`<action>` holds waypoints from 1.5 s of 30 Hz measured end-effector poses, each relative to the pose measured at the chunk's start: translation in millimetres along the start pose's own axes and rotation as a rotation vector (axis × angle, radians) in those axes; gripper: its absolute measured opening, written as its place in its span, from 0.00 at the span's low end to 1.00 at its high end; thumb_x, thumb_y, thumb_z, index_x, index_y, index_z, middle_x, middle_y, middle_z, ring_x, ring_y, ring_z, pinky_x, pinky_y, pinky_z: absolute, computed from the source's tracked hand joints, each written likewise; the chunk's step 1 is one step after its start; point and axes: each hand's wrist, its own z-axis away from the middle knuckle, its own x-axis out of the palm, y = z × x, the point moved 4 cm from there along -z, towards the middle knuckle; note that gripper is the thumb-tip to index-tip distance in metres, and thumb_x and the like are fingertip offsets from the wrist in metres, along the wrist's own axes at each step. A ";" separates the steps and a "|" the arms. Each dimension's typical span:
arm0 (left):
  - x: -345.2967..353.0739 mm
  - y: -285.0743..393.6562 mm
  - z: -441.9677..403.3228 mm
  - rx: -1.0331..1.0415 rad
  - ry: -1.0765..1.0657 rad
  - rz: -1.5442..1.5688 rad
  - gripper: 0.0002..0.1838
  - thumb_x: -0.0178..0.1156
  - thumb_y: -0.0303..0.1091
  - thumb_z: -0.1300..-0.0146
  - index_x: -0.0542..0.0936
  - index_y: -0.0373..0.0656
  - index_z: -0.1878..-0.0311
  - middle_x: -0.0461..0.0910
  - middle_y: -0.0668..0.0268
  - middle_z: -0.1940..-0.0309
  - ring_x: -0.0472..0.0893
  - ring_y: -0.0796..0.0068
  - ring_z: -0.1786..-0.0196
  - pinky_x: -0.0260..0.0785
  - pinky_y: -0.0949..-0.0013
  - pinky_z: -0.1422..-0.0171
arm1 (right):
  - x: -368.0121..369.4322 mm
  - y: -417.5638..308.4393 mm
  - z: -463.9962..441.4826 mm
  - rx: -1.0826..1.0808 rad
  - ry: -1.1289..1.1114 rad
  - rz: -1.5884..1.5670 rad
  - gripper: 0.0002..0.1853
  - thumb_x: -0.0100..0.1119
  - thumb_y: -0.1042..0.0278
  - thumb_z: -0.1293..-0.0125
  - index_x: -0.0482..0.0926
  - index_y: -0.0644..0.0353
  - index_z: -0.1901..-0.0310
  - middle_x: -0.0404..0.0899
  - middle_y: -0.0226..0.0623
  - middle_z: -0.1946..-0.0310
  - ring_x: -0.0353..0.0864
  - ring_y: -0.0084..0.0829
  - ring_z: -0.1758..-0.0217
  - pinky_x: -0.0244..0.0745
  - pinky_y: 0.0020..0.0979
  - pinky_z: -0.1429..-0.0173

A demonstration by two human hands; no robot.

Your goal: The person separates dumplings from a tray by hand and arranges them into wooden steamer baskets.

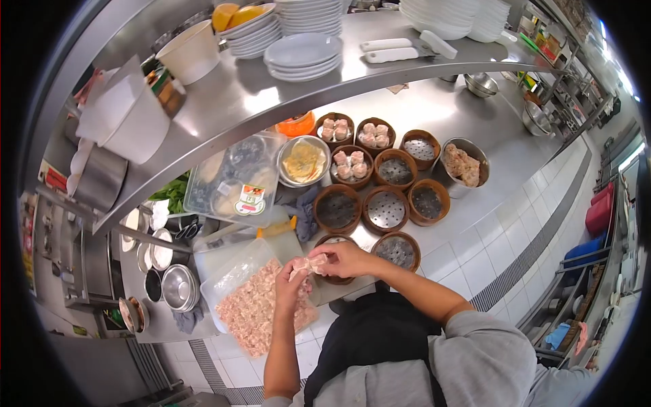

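From my end I see three steamers [353,184] holding pale dumplings [350,169]; six others show perforated plates [386,209], a seventh is partly hidden, so I judge this under halfway, with plenty of minced meat [251,312] left. The current dumpling [308,265] is up between both hands: my left hand's [291,281] fingers curl round it, my right hand's [342,260] pinch it.

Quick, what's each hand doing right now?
Left hand: closed, holding a pale pink dumpling.
Right hand: fingers curled closed on the same dumpling, from the other side.
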 end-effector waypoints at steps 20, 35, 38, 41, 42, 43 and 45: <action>140.6 -37.3 -25.7 0.020 0.379 -0.008 0.22 0.60 0.27 0.35 0.68 0.41 0.39 0.80 0.62 0.63 0.78 0.75 0.80 0.71 0.74 0.79 | -406.5 68.1 60.8 -0.275 1.331 0.424 0.23 0.70 0.65 0.43 0.77 0.63 0.46 0.82 0.42 0.57 0.82 0.34 0.57 0.77 0.32 0.52; 175.2 -24.0 -56.9 0.013 0.291 -0.097 0.24 0.62 0.27 0.36 0.68 0.41 0.38 0.79 0.63 0.59 0.77 0.78 0.77 0.72 0.76 0.76 | -415.2 42.3 56.7 -0.175 1.123 0.821 0.23 0.71 0.70 0.49 0.80 0.61 0.49 0.83 0.45 0.56 0.79 0.47 0.53 0.74 0.42 0.45; 199.8 -22.8 -75.6 -0.008 0.209 -0.107 0.24 0.62 0.26 0.37 0.69 0.40 0.38 0.77 0.64 0.56 0.76 0.80 0.76 0.72 0.77 0.74 | -393.5 28.9 62.5 -0.104 1.115 0.939 0.22 0.71 0.72 0.50 0.81 0.61 0.50 0.81 0.48 0.53 0.77 0.51 0.50 0.73 0.45 0.44; 223.3 -22.1 -94.2 0.019 0.122 -0.192 0.25 0.64 0.25 0.39 0.71 0.41 0.38 0.78 0.64 0.56 0.77 0.81 0.70 0.73 0.78 0.71 | -354.0 16.6 84.9 -0.302 1.135 0.857 0.25 0.71 0.69 0.47 0.78 0.59 0.46 0.78 0.47 0.47 0.77 0.46 0.47 0.74 0.42 0.44; 228.7 -22.2 -100.0 0.022 0.121 -0.191 0.25 0.64 0.25 0.39 0.71 0.41 0.38 0.78 0.64 0.56 0.77 0.81 0.70 0.73 0.78 0.71 | -333.9 15.6 91.9 -0.235 1.020 0.691 0.25 0.71 0.67 0.45 0.78 0.58 0.45 0.77 0.45 0.45 0.77 0.43 0.46 0.74 0.40 0.44; 235.9 -21.8 -107.1 0.077 0.070 -0.381 0.27 0.65 0.26 0.41 0.70 0.41 0.37 0.79 0.62 0.54 0.80 0.77 0.68 0.75 0.75 0.67 | -307.7 3.4 99.6 -0.068 0.737 0.431 0.26 0.71 0.68 0.44 0.76 0.58 0.43 0.77 0.43 0.46 0.77 0.37 0.44 0.76 0.36 0.46; 244.1 -26.3 -121.6 0.307 -0.044 -0.824 0.34 0.67 0.27 0.45 0.68 0.42 0.34 0.81 0.55 0.49 0.85 0.66 0.57 0.76 0.66 0.52 | -254.0 -5.4 107.4 -0.083 0.382 0.126 0.26 0.69 0.70 0.41 0.74 0.58 0.41 0.78 0.38 0.50 0.77 0.28 0.46 0.78 0.29 0.50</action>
